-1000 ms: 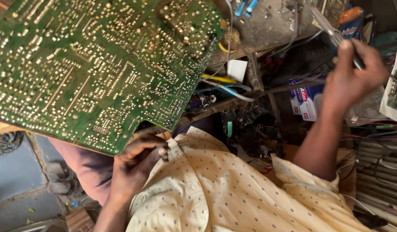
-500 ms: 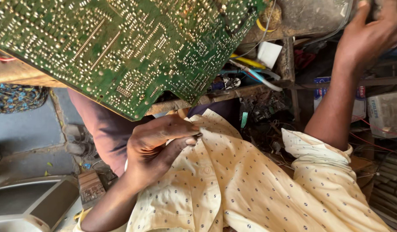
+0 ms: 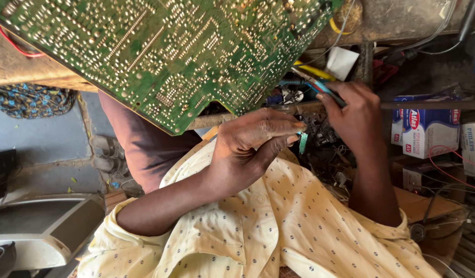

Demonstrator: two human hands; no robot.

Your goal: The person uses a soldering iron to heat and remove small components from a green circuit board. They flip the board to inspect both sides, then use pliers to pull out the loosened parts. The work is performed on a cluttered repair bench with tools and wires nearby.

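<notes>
Large green solder-side circuit board [image 3: 165, 51] tilts overhead. Just below its lower edge, left hand [image 3: 253, 149] pinches a small green component [image 3: 302, 142]. Right hand [image 3: 353, 116], beside it, grips a blue-handled tool [image 3: 319, 85]. Step: part picked, tool ready; precise placement needed next.

grn circuit board [image 3: 160, 51] top | white-blue boxes [image 3: 425, 131] rt | grey casing [image 3: 37, 229] btm-lft
</notes>
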